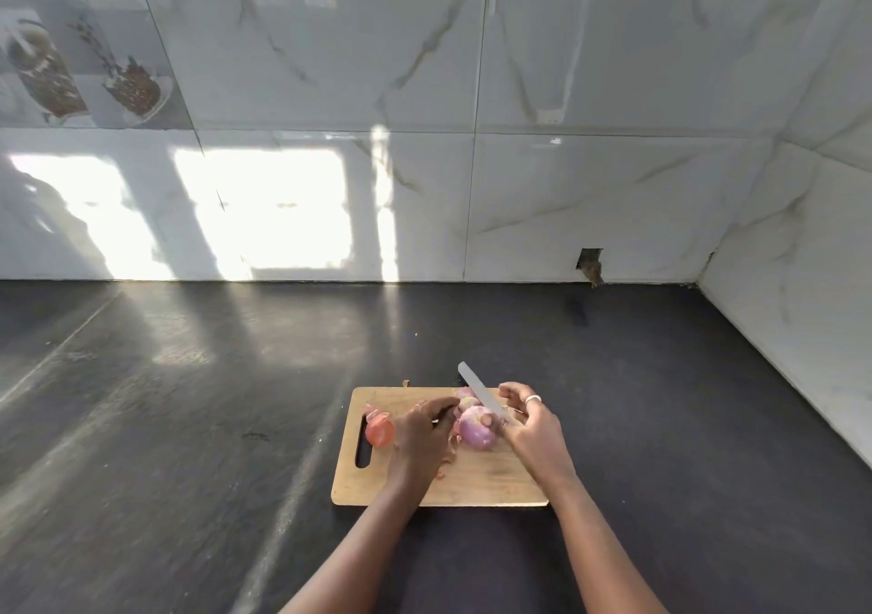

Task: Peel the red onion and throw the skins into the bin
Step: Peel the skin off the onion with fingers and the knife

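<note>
A peeled pale-purple red onion (476, 432) lies on the wooden cutting board (486, 481). My right hand (531, 429) grips a knife (479, 389) whose grey blade points up and left over the onion. Just left of the onion, my left hand (422, 429) has its fingers curled at the onion's side; what they pinch is hidden. Loose reddish skins (380, 429) lie by the board's handle slot, and a thin strip of skin (453, 448) hangs beside the onion.
The board sits on a dark countertop (188, 424) that runs back to a white marble-tiled wall (424, 188) and a side wall (802, 306) on the right. A small hole (591, 264) shows low in the back wall. No bin is in view.
</note>
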Demonstrator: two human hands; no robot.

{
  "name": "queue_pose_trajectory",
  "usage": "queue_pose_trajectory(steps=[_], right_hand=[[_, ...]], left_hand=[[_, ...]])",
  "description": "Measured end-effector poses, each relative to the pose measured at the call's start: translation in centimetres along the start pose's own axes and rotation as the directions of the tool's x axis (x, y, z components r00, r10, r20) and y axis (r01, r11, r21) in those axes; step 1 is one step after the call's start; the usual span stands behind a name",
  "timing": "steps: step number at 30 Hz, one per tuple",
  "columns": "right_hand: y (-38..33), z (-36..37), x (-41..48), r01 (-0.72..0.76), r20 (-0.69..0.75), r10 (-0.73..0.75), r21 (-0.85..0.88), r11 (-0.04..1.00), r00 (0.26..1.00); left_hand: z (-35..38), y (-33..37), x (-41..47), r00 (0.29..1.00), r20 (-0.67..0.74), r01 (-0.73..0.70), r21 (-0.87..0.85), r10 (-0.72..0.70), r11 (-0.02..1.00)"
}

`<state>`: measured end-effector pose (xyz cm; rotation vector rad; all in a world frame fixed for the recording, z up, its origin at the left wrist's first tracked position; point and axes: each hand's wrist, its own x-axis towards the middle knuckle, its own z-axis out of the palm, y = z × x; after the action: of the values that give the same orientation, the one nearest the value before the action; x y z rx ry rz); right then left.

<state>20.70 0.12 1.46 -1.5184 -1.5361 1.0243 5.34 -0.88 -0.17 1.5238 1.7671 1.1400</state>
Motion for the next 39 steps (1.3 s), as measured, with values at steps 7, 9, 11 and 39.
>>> queue_pose_trajectory(steps=[7,9,11,39], right_hand=[[0.4,-1.9,0.8,-0.056,0.152,0.145,-0.48,0.875,0.978],[0.7,-1.5,0.8,-0.055,0.135,0.155,-0.557,0.829,0.979],[1.0,-1.3,0.8,-0.083,0.09,0.157,-0.548,0.832,0.983],[-0.7,6.6,-2.3,-0.135,-0.083,0.119,-0.225,0.965,0.989]], left_hand=[[0.1,1.2,0.5,0.948,0.314,-0.143,0.284,0.049,0.948],[0.5,1.6,0.7,0.927,0.374,-0.177,0.389,0.021,0.904],[0.8,2.0,0.7,0.923,0.384,-0.177,0.442,-0.008,0.88],[-1.2,1.6,1.5,0.999,-0.036,-0.017,0.185,0.024,0.983]])
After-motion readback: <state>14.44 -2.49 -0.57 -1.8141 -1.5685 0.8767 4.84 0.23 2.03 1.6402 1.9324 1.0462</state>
